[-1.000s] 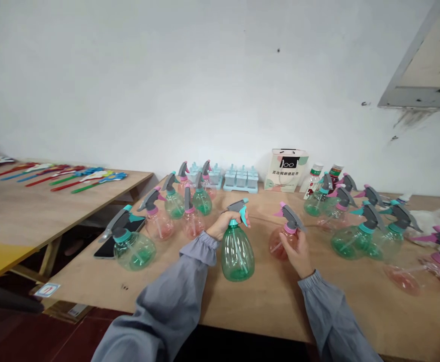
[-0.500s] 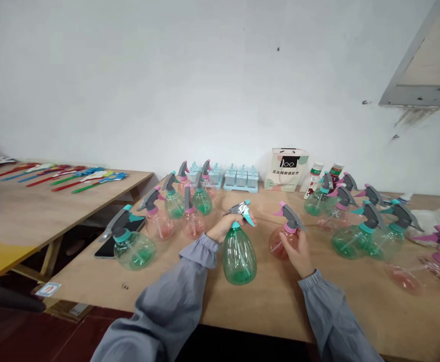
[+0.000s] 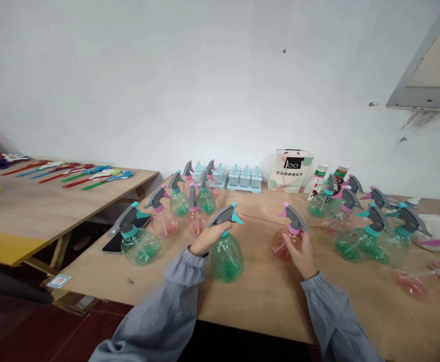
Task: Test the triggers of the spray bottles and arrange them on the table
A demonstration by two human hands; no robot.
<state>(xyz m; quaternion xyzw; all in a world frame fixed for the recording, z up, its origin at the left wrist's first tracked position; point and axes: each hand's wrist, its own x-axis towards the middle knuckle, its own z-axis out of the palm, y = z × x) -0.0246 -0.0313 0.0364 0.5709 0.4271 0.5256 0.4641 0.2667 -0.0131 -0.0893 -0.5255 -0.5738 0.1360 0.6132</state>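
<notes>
My left hand (image 3: 203,238) grips the neck of a green spray bottle (image 3: 225,256) with a grey and teal trigger head, held just above or on the wooden table (image 3: 257,296). My right hand (image 3: 300,252) wraps a pink spray bottle (image 3: 285,240) with a grey and pink trigger head, standing on the table. Both forearms wear grey sleeves.
Several more spray bottles stand in a group at the left (image 3: 178,208) and another at the right (image 3: 366,229). A phone (image 3: 116,242) lies under one bottle. Pale blue ice moulds (image 3: 244,178), a small paper bag (image 3: 289,171) and a second table with coloured tools (image 3: 72,176) stand behind.
My left hand has carried the green bottle a little to the left and turned its trigger head. My right hand has stayed on the pink bottle. The view shifted slightly left.
</notes>
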